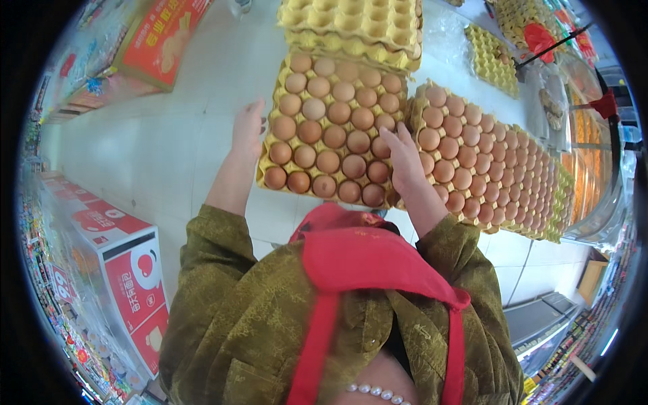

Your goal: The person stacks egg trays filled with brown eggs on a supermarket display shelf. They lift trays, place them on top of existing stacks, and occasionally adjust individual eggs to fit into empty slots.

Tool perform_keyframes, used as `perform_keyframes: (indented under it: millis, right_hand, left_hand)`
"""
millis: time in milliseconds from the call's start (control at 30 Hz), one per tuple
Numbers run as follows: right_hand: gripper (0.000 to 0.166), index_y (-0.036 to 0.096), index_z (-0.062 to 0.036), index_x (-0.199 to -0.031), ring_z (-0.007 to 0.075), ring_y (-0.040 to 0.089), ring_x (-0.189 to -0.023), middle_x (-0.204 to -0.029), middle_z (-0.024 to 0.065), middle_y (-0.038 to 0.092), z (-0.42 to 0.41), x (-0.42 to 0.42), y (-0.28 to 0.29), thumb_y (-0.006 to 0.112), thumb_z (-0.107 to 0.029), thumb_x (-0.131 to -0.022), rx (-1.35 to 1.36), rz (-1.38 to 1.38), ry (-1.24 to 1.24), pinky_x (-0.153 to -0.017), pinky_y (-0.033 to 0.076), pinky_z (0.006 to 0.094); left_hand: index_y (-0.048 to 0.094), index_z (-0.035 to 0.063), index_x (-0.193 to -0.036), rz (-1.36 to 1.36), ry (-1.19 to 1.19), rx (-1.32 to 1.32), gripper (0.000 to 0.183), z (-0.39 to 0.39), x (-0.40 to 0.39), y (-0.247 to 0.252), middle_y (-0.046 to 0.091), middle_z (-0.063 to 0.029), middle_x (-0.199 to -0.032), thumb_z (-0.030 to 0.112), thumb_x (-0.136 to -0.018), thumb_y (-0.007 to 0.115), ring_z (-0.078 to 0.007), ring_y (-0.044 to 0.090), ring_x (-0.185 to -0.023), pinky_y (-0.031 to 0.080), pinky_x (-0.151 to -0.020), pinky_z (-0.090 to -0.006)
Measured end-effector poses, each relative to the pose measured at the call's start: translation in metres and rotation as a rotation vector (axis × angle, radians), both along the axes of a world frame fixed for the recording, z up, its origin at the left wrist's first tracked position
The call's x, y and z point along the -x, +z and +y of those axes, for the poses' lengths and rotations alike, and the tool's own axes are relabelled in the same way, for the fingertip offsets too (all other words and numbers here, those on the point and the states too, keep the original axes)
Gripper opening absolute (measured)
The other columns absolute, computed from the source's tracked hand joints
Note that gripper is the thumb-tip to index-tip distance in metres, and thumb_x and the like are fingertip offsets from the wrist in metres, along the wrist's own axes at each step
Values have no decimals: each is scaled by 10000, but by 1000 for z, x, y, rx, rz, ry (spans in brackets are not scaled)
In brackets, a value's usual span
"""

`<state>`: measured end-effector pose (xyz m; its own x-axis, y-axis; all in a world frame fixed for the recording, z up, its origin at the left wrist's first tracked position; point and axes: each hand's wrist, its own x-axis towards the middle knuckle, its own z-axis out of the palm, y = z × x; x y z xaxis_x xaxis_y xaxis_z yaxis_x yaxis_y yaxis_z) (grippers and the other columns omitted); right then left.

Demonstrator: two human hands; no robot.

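Observation:
A yellow moulded-pulp egg tray full of brown eggs lies in front of me. Beside its left edge is my left hand, its fingers extended and slightly apart, with nothing visible in it. My right hand rests at the tray's right edge, thumb over the outer eggs and fingers near the gap to the neighbouring trays; whether it grips the rim cannot be told. Just beyond sits a stack of yellow egg trays with empty cups on top. More filled egg trays run off to the right.
Printed cartons stand at left: a red and white box nearby and a red box farther off. At upper right lie another egg tray, mostly empty cups, and plastic bags. A clear-sided display with orange contents borders the right.

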<state>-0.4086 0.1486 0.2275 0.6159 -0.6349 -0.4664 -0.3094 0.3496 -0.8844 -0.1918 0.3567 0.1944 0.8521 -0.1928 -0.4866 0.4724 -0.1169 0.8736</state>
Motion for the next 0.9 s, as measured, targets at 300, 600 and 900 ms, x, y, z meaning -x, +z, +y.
perform_keyframes:
  millis: [300, 600, 900]
  right_hand:
    - [802, 263, 30, -1468, 336, 274, -1413, -1507, 249, 279, 10, 14, -10, 677, -278, -853, 628, 94, 212, -1148, 262, 388]
    - [708, 349, -2, -1438, 373, 279, -1411, -1480, 238, 336, 20, 41, 39, 677, -185, -837, 850, -83, 299, -1144, 283, 425]
    - [513, 466, -3, -1346, 282, 556, -1188, -1270, 163, 571, -5, 58, 66, 626, -135, -876, 728, -198, 131, -992, 452, 360]
  left_hand:
    - [524, 65, -1292, -385, -125, 17, 590, -77, -78, 32, 547, -48, -1212, 478, -886, 634, -197, 541, -1017, 440, -841, -375]
    - [546, 98, -1199, 7, -191, 113, 421, -128, -159, 31, 595, -100, -1055, 342, -886, 686, -174, 601, -752, 516, -573, -251]
    - [570, 13, -1140, -6, -121, 602, 291, -149, -121, 67, 623, -90, -982, 185, -918, 648, -148, 606, -797, 540, -613, -224]
